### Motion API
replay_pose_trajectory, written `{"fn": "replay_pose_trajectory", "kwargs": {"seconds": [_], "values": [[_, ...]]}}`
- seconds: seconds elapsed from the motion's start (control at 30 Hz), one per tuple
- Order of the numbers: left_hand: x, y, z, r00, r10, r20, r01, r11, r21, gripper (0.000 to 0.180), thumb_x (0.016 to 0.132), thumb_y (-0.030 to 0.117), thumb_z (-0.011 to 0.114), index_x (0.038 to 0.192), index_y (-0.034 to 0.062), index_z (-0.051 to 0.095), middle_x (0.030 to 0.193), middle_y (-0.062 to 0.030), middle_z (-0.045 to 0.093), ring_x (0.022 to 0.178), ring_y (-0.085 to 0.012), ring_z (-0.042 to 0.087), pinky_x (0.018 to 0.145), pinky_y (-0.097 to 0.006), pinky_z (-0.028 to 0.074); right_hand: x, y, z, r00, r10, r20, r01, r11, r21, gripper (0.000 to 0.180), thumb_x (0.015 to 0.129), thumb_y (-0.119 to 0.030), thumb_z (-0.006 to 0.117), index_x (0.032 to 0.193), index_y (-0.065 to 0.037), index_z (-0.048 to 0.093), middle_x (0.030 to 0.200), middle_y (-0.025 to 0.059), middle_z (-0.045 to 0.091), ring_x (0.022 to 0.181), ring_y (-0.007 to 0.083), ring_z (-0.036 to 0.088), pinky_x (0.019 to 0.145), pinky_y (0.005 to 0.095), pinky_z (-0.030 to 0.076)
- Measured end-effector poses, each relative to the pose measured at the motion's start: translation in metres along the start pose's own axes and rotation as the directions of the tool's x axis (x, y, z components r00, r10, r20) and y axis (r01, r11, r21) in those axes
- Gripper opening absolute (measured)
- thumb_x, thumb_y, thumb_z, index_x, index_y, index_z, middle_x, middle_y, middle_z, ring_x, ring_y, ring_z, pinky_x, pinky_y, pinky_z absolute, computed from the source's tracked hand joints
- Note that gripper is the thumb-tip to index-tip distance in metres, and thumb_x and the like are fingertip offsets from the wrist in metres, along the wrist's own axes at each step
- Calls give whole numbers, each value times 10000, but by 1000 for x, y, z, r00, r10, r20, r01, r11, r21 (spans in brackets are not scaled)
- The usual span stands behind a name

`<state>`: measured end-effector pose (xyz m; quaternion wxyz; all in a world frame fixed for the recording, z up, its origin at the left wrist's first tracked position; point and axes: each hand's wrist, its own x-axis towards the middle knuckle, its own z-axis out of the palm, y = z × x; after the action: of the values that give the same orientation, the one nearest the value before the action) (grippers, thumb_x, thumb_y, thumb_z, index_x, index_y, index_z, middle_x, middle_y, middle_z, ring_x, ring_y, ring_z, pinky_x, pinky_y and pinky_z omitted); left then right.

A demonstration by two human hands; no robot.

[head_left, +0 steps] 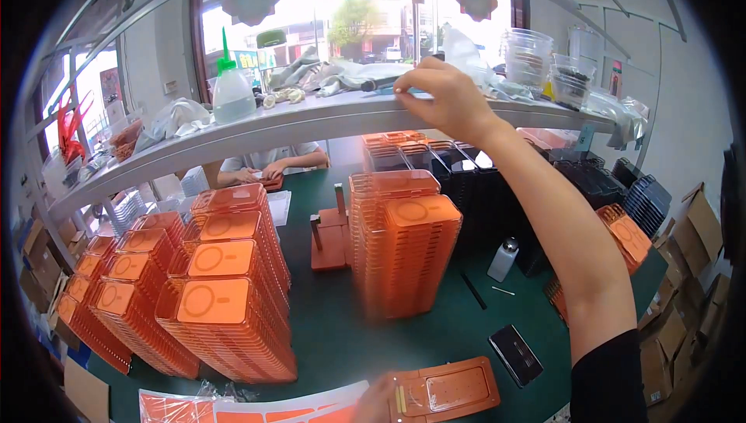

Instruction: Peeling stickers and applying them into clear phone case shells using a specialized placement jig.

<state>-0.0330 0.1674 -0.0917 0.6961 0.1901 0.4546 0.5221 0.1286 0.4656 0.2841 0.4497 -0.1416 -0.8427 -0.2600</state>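
My right hand [447,100] is raised to the shelf's front edge, its fingers curled into a pinch. Whatever they hold is too small to make out; a bit of blue shows under the fingers, and a dark cylindrical thing [378,83] lies beside them. My left hand [377,398], blurred by motion, is low at the near edge of the table. It is next to an orange rectangular fixture [454,389] and over a sheet of orange labels [311,409]; its fingers are smeared. Right of the fixture lies a black rectangular case [516,354].
Tall stacks of orange phone-case trays [221,302] stand at the left, another stack [408,256] in the middle. A small bottle [503,260] stands right of it. The shelf [311,116] crosses above, bearing a squeeze bottle [232,96] and plastic tubs [528,61]. Across the table, another person's hands [264,172] work.
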Motion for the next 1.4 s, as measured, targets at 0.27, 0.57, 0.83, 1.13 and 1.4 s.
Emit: {"fn": "replay_pose_trajectory", "kwargs": {"seconds": [0.27, 0.57, 0.83, 1.13, 1.4], "values": [[4, 1, -9, 982, -70, 178, 87, 992, -89, 260, 1057, 149, 521, 1302, 64, 535, 1255, -59, 624, 1150, -186, 625, 987, -351, 537, 39, -29, 50, 983, -175, -61, 175, 985, -7, 82, 844, -122, 716, 914, -81, 727, 835, 89, 650, 822, 266, 642, 763, 383, 517], [-19, 9, -7, 979, 39, 198, -1, 982, -187, 348, 1053, 133, 517, 1393, 62, 490, 1303, -85, 605, 1180, -214, 616, 1004, -364, 525, 54, -32, 36, 941, 31, 337, -17, 999, -44, 278, 786, -248, 662, 1022, -128, 746, 1095, 122, 651, 1080, 310, 581, 1023, 448, 414], [-59, 8, -49, 996, 88, 12, -89, 995, 47, 411, 1053, 173, 525, 1422, 3, 460, 1385, -177, 572, 1247, -285, 599, 1090, -423, 481, 8, -56, -8, 997, 5, 75, -6, 1000, 12, 382, 807, -55, 656, 1187, -22, 631, 1243, 170, 626, 1283, 339, 525, 1095, 424, 407], [-203, -50, -90, 758, 610, -230, -222, 573, 789, 268, 1031, 90, 489, 973, -41, 716, 1022, -157, 734, 1046, -277, 677, 909, -386, 522, -135, -322, -128, 944, -291, 153, 126, 749, 650, 203, 608, -266, 740, 588, -158, 570, 652, 39, 561, 658, 224, 597, 627, 404, 456], [-231, -96, -89, 726, 673, 139, -149, -43, 988, 281, 869, 65, 712, 1146, 22, 706, 1311, -169, 641, 1309, -414, 530, 1110, -528, 400, -152, -396, -169, 911, -69, 406, -328, 476, 816, 135, 686, -114, 712, 709, -69, 587, 680, 45, 516, 590, 202, 504, 498, 323, 367]]}}
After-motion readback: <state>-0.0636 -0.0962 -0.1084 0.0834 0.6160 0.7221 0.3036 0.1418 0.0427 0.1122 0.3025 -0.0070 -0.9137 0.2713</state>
